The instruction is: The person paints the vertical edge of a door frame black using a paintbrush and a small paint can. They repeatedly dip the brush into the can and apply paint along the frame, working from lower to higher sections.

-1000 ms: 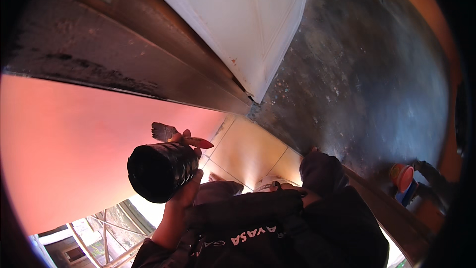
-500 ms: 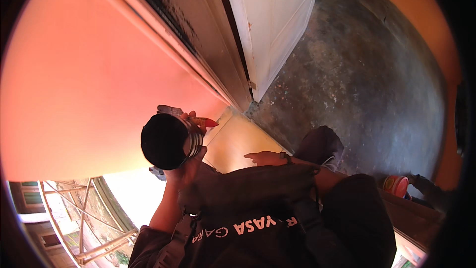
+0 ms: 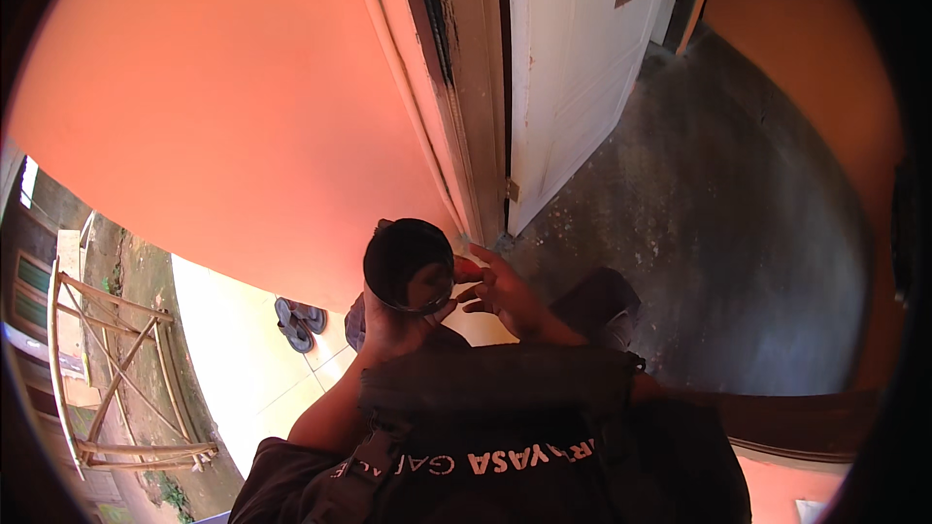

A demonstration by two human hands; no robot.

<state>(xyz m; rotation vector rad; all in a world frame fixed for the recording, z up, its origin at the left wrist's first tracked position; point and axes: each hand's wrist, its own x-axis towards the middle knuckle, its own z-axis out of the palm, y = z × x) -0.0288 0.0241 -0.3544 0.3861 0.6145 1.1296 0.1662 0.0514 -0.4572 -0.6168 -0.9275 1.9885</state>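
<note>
My left hand point(image 3: 391, 328) is wrapped round a dark, open-topped can point(image 3: 408, 267), its mouth turned up toward me. A paintbrush with a red handle point(image 3: 467, 269) lies across the far side of the can, mostly hidden behind it. On the handle's end, at the can's right, are the fingers of my right hand point(image 3: 513, 306), some above it and some below. What lies inside the can is too dark to make out.
Ahead stands a white door point(image 3: 573, 68) beside a brown door frame point(image 3: 476, 107). An orange wall point(image 3: 243, 116) rises on the left. Dark sandals point(image 3: 299, 322) lie on pale tiles, with a bamboo structure point(image 3: 116, 369) beyond. Grey floor point(image 3: 748, 233) stretches to the right.
My right hand has come up from beside my body to the red brush handle. The can has shifted right in the picture as the view turned, bringing the sandals into sight.
</note>
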